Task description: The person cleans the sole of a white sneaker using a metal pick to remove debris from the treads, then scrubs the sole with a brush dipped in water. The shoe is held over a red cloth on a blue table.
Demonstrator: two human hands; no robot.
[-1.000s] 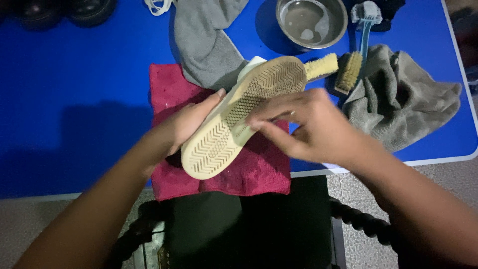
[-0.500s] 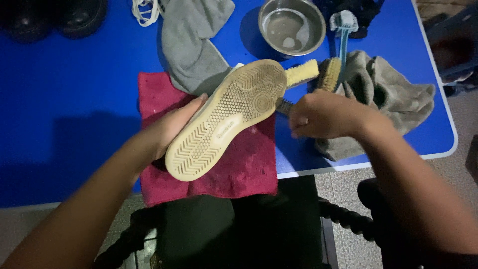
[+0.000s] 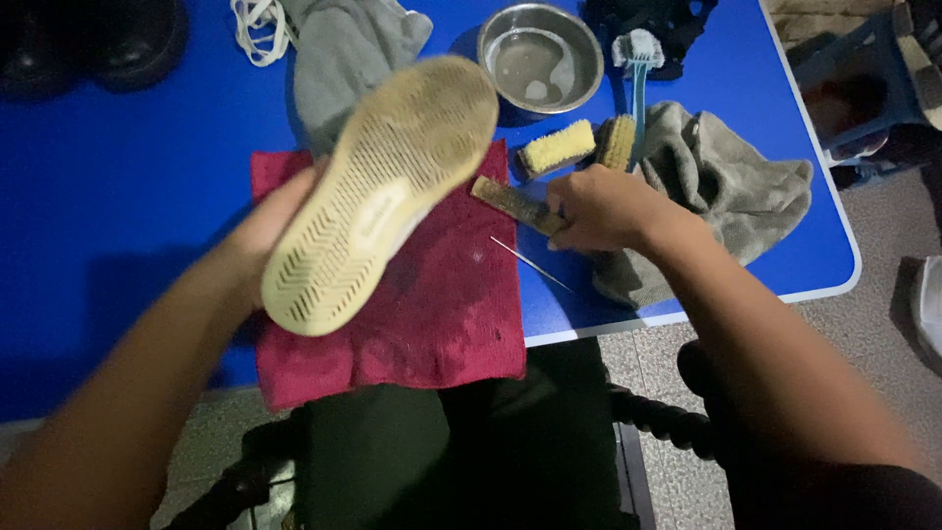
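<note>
My left hand grips a shoe from behind and holds it sole-up above a dark red towel. The cream sole is ridged and dirty. My right hand is closed on the handle of a wooden brush that lies at the towel's right edge. A thin metal pick rests on the blue table just below that hand.
A steel bowl of water stands at the back. Two small brushes and a blue-handled brush lie beside it. A grey cloth is bunched at the right, another grey cloth at the back. Black shoes sit far left.
My right hand left the sole, moved right and closed on the wooden brush. My left hand raised the shoe higher.
</note>
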